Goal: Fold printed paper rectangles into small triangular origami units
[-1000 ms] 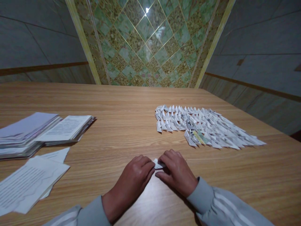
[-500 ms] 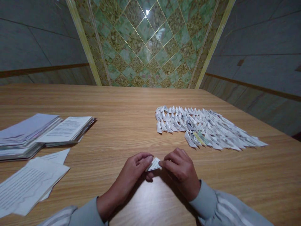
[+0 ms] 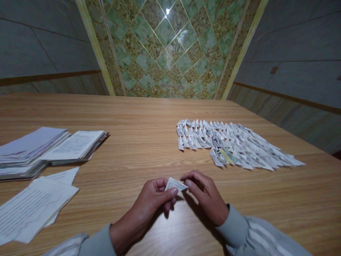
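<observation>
A small folded piece of printed paper [image 3: 174, 184], roughly triangular with a point toward the right, is held just above the wooden table. My left hand [image 3: 153, 199] is closed on its left end, thumb on the front face and fingers behind. At the right point is my right hand [image 3: 206, 195], thumb and forefinger bent together at the paper's corner. How firmly they grip that corner is hard to see. Farther off to the right stand rows of folded paper pieces [image 3: 239, 147] with peaked tips, mostly white with print.
On the left lies a stack of papers [image 3: 34, 144] beside a thinner stack of printed sheets [image 3: 77, 145]. Nearer to me, loose sheets with lines of print [image 3: 37, 206] overlap. The wooden table [image 3: 133, 117] reaches back toward a green and gold tiled wall [image 3: 165, 53].
The folded paper has turned so that more of its printed face shows and its point reaches right. My left thumb has shifted lower on it; my right fingers have changed their hold.
</observation>
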`<state>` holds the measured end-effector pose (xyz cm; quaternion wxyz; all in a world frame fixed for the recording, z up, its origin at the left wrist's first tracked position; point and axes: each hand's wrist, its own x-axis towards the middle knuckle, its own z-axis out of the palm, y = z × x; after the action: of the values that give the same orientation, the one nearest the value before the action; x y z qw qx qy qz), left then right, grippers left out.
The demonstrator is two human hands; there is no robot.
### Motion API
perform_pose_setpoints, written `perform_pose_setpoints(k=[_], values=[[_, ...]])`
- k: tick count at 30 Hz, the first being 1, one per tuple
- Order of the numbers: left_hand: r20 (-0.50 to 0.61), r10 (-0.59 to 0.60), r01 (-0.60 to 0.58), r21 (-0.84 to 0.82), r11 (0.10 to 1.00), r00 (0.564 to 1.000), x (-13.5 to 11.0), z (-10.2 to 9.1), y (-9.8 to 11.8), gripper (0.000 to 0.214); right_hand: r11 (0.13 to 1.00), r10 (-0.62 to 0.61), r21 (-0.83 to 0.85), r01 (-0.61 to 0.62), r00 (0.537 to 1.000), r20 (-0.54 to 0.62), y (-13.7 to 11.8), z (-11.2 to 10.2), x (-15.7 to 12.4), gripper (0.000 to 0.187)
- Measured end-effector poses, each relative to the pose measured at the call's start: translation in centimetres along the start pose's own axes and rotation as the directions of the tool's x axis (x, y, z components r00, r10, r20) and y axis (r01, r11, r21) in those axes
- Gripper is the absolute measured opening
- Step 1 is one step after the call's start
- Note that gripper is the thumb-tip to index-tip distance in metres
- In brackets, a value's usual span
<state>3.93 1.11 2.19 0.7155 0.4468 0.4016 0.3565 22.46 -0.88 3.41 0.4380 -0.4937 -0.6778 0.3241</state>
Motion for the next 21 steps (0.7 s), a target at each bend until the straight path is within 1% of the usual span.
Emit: perform_pose_setpoints(k=[2, 4, 8, 13, 16, 21], values=[[-0.018, 0.022, -0.022, 0.007, 1.0, 1.0, 0.0, -0.1, -0.1, 0.034, 0.988, 0.063, 0.132, -0.074, 0.994, 0.089, 0.0, 0.1, 0.0, 0.039], [-0.01, 0.039, -0.039, 0.015, 0.999, 0.999, -0.1, -0.1, -0.3, 0.033, 0.976, 0.096, 0.183, -0.119, 0.987, 0.13, 0.0, 0.5, -0.2, 0.044], [0.029, 0.037, -0.038, 0.023, 0.999, 0.999, -0.2, -0.1, -0.4, 0.033, 0.973, 0.141, 0.169, -0.159, 0.984, 0.111, 0.3, 1.3, -0.6, 0.045], [0.055, 0.014, -0.016, 0.025, 1.0, 0.998, -0.3, 0.1, 0.0, 0.036, 0.923, 0.13, 0.342, -0.177, 0.979, 0.156, 0.2, 1.4, -0.4, 0.048], [0.079, -0.001, -0.002, 0.029, 1.0, 0.997, -0.1, 0.0, 0.3, 0.035, 0.89, 0.137, 0.41, -0.199, 0.975, 0.176, -0.1, 1.2, -0.2, 0.047], [0.076, -0.021, 0.018, 0.045, 0.999, 0.997, 0.0, -0.2, 0.2, 0.033, 0.887, 0.181, 0.397, -0.236, 0.968, 0.173, 0.1, 0.8, 0.1, 0.049]])
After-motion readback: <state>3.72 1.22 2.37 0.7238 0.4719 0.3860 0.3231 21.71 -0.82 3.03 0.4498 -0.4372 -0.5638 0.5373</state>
